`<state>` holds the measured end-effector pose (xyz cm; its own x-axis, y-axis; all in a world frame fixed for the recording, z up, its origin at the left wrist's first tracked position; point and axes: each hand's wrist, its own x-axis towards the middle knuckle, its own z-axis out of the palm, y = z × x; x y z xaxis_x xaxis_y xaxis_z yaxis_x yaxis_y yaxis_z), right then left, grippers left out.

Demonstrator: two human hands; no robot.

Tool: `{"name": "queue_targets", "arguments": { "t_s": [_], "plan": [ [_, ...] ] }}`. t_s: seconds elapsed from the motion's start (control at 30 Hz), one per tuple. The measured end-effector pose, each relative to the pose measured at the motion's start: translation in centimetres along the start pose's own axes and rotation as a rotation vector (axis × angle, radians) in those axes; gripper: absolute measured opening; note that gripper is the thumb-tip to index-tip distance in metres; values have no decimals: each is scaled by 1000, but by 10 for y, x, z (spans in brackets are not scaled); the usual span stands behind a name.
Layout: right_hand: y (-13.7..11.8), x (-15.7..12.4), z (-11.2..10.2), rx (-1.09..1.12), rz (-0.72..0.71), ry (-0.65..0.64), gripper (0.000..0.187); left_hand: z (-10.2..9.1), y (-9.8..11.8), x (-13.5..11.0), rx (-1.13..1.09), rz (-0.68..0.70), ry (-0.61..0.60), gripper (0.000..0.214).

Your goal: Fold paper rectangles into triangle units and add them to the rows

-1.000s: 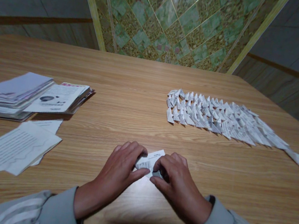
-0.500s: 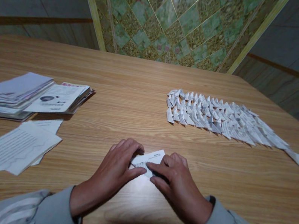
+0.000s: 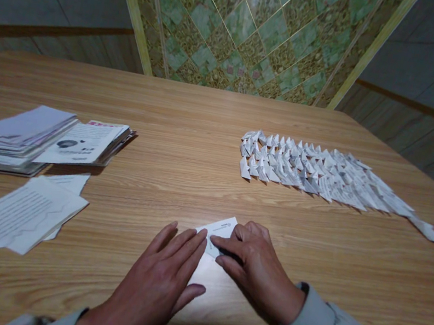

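Note:
A small folded piece of printed paper (image 3: 220, 228) lies on the table between my hands. My left hand (image 3: 169, 271) rests flat, its fingers stretched over the paper's left part and its thumb held out to the side. From the other side my right hand (image 3: 254, 260) grips the paper's right part, index finger pressed on top and thumb at the near edge, the other fingers curled. My left fingers hide the paper's left end.
Several rows of folded paper pieces with pointed tips (image 3: 303, 168) stand at the right. Over to the left are stacks of paper (image 3: 19, 124), with loose printed sheets (image 3: 27, 214) nearer. The wooden table (image 3: 174, 116) reaches back to a tiled wall (image 3: 247, 29).
My left hand has flattened and moved onto the paper, its curled fingers now straight and covering the left end. My right hand has stayed nearly in place.

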<state>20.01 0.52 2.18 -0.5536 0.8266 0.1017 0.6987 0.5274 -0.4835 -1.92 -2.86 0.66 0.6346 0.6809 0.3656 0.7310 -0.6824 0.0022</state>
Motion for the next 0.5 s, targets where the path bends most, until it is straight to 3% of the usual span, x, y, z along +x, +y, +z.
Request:
{"name": "queue_targets", "arguments": {
  "t_s": [0.33,0.5],
  "plan": [
    [3,-1,3,11,18,18,33,-9,0,-12,61,-79,-5,54],
    [1,-1,2,18,19,18,33,-8,-2,-13,33,-26,7,47]
  ]
}}
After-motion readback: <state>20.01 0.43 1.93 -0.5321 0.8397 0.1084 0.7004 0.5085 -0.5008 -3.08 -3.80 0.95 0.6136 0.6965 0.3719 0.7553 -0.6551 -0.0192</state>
